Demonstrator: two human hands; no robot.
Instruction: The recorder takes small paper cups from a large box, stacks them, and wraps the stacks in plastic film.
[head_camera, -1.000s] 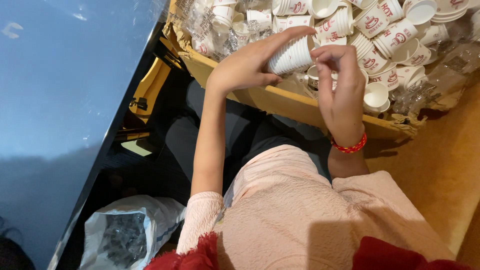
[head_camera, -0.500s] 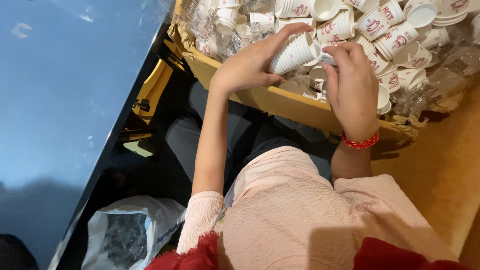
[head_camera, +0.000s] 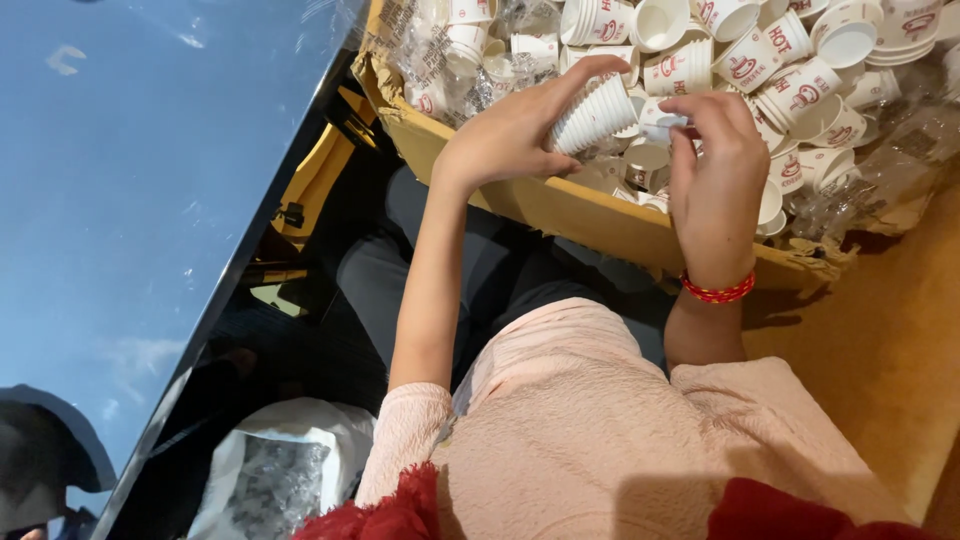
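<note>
The left hand (head_camera: 510, 140) clamped a stack of white paper cups (head_camera: 592, 113) over the cardboard box (head_camera: 560, 205). At its 3 o'clock, the right hand (head_camera: 715, 175) pinched 1 cup (head_camera: 662, 120). Squeezing harder could crush it.

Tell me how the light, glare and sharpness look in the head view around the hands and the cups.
Head view: warm indoor light, both hands sharp; the left hand grips a stack of paper cups, the right hand pinches one cup; glare glints off clear plastic wrap; dark shadow below the cardboard box.
</note>
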